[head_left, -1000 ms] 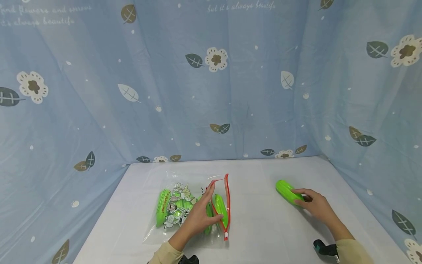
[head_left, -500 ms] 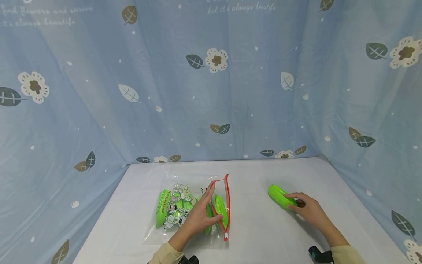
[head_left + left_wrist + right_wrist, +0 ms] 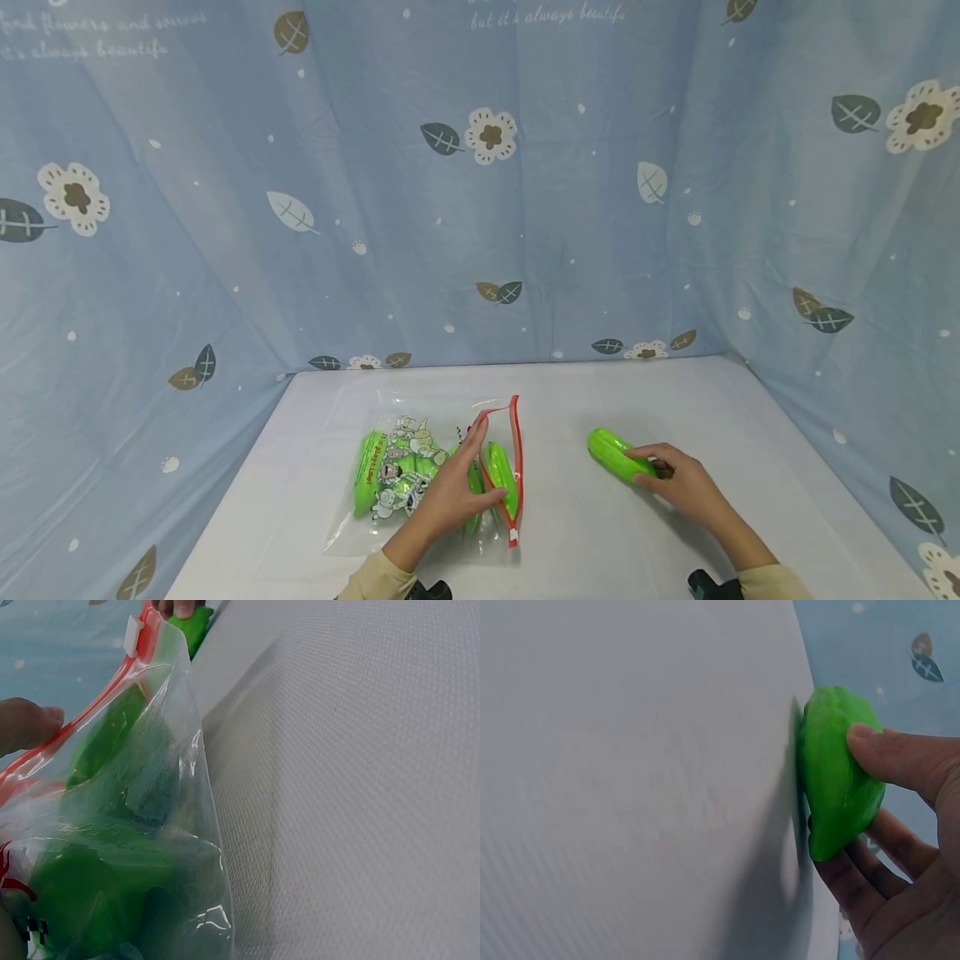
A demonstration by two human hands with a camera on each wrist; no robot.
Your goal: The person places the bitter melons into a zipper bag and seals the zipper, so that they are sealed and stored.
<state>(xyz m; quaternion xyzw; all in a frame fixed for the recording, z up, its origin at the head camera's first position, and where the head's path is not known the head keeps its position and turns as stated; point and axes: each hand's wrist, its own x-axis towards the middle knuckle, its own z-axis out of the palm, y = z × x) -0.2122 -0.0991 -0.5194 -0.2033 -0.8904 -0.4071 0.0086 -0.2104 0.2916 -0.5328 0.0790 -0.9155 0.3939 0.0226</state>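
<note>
My right hand [image 3: 684, 483] pinches a bright green, long, ridged fruit-like piece [image 3: 613, 454] between thumb and fingers, at its near end. In the right wrist view the thumb presses the green piece [image 3: 836, 772] from one side, with fingers beneath it, close to the table. My left hand [image 3: 453, 492] lies over a clear zip bag [image 3: 348, 529], fingers straight and thumb spread. The thumb touches the red zip edge [image 3: 84, 712], and the bag's mouth gapes to the right. Several similar green pieces [image 3: 502, 471] lie inside, partly hidden by my hand and the bag's print.
A white cloth-covered table [image 3: 570, 533] lies beneath everything. Blue curtains [image 3: 390, 250] with leaf and flower prints hang behind and at both sides. A white slider [image 3: 133, 636] sits at one end of the zip. Black wrist cameras [image 3: 712, 586] show near the sleeves.
My right hand has moved left and slightly nearer me with the green piece, bringing it closer to the bag's mouth. The left hand and the bag have stayed put.
</note>
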